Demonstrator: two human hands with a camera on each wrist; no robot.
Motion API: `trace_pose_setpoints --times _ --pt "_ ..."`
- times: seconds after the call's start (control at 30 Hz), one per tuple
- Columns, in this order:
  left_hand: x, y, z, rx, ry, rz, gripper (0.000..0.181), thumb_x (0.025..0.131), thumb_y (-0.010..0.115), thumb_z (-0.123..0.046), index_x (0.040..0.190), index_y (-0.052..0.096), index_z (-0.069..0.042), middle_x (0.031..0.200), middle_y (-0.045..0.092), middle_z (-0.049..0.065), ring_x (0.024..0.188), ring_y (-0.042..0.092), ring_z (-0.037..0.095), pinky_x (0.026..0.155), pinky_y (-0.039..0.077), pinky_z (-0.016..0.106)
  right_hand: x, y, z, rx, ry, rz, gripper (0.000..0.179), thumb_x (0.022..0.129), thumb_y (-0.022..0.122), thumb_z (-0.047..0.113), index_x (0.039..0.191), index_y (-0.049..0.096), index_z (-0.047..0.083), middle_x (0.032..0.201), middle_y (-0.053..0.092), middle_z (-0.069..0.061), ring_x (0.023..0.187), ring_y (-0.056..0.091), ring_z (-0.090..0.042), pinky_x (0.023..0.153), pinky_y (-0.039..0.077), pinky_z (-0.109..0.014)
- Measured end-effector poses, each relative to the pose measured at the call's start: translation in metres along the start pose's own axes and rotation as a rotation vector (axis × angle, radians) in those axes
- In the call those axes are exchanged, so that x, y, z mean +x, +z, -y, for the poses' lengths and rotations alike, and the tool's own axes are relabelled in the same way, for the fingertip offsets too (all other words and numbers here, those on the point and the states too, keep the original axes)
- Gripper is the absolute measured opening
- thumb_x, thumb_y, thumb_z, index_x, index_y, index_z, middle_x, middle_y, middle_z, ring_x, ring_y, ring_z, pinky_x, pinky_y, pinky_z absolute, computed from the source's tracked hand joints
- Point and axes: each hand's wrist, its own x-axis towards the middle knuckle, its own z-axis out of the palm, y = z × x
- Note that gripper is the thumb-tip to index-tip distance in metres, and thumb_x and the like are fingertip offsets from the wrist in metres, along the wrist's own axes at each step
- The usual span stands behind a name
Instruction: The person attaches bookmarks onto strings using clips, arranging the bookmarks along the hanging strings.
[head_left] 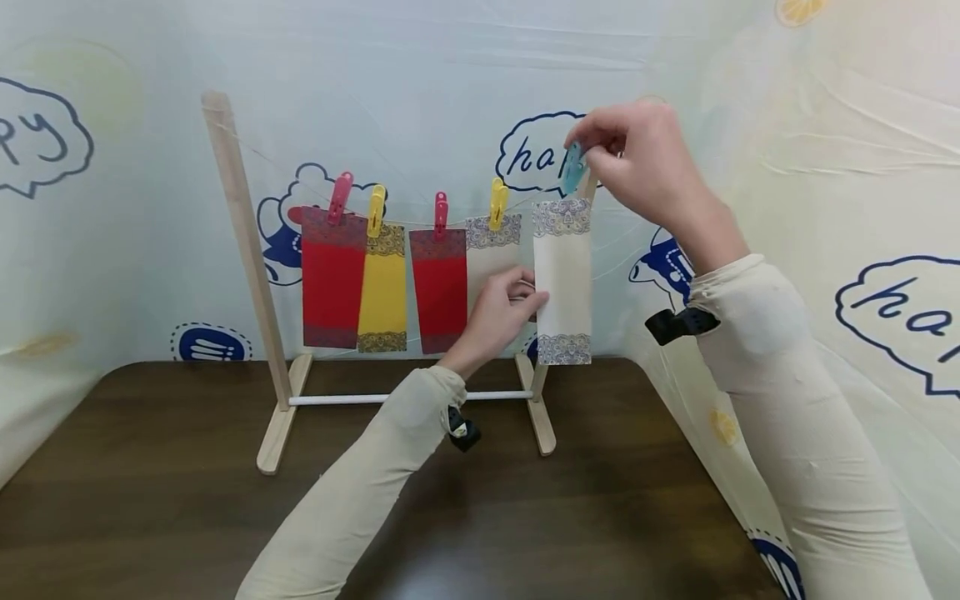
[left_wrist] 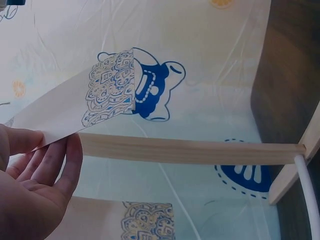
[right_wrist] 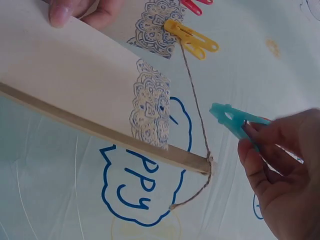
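My left hand pinches the edge of a white card with blue lace-patterned bands at top and bottom. In the left wrist view the thumb lies on one face of the card and the fingers behind it. Just above the card's top edge, my right hand pinches a light blue clothespin between thumb and fingers. The right wrist view shows the clothespin's tip apart from both the card and the string. Behind the left hand hangs another white patterned card, held to the string by a yellow clothespin.
A wooden stand with a white crossbar stands on the dark table. To the left on the string, pink and yellow clothespins hold a red card, a yellow card and another red card. A printed curtain hangs behind.
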Motion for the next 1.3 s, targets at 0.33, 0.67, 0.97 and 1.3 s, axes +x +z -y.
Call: trace_pose_setpoints --times 0.33,0.67,0.97,1.3 --pt "0.002 -0.013 0.004 -0.010 0.017 0.006 0.013 0.095 0.066 -0.006 0.105 0.062 0.001 0.101 0.073 0.016 0.085 0.069 0.022 0.073 0.054 0.027 -0.002 0.004 0.000 0.048 0.007 0.023 0.024 0.097 0.066 0.026 0.102 0.076 0.005 0.093 0.069 -0.007 0.078 0.055 -0.012 0.073 0.046 -0.018" --pt "0.003 -0.016 0.001 0.007 0.020 0.009 0.018 0.096 0.066 -0.007 0.111 0.062 0.002 0.106 0.072 0.017 0.092 0.071 0.025 0.085 0.057 0.033 0.009 0.008 0.000 -0.028 -0.009 0.006 0.021 0.099 0.063 0.021 0.107 0.071 0.004 0.105 0.071 -0.008 0.088 0.060 -0.017 0.077 0.047 -0.025" --pt "0.003 -0.023 -0.001 0.046 0.052 -0.044 0.017 0.095 0.066 -0.006 0.111 0.063 0.002 0.107 0.072 0.017 0.092 0.071 0.026 0.086 0.057 0.032 0.015 0.006 0.002 0.047 0.023 -0.019 0.036 0.095 0.068 0.017 0.129 0.061 0.004 0.102 0.066 -0.011 0.084 0.052 -0.016 0.075 0.042 -0.022" --pt "0.007 -0.027 0.002 0.092 0.068 -0.048 0.018 0.095 0.066 -0.007 0.112 0.063 0.000 0.109 0.071 0.015 0.095 0.071 0.023 0.087 0.056 0.031 0.016 0.005 0.003 -0.032 -0.039 0.121 0.045 0.100 0.057 0.008 0.144 0.048 0.006 0.104 0.063 -0.012 0.089 0.053 -0.020 0.079 0.047 -0.029"
